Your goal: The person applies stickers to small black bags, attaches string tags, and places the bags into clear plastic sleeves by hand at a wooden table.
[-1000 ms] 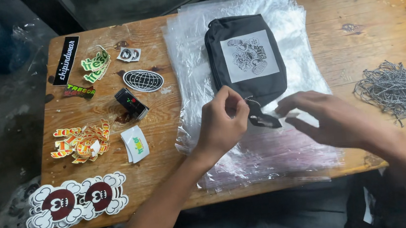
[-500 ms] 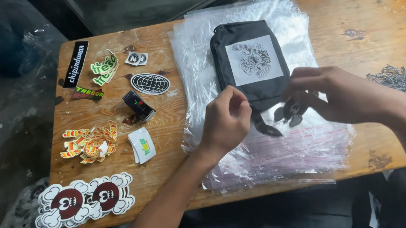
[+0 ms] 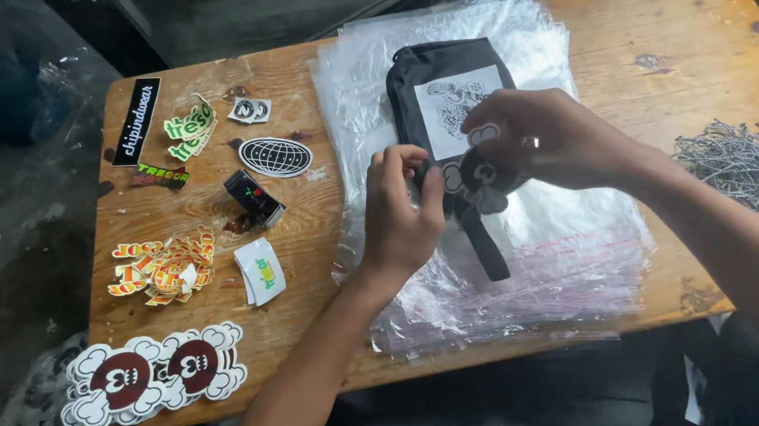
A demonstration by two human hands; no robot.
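Nearest on the bench [image 3: 224, 342], cloud stickers [image 3: 152, 373] lie well left of the black pouch [image 3: 452, 102]. Left hand [image 3: 403, 210] pinches narrow at the pouch's lower edge. Right hand [image 3: 550, 139], grip closed on a dark cloud-shaped sticker [image 3: 479, 174], hovers over the pouch atop clear bags [image 3: 534, 253]. Grey ties [image 3: 756, 169] lie right.

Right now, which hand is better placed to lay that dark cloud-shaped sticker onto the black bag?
Right. The right hand already pinches the sticker directly over the black bag; the left hand only touches its edge.
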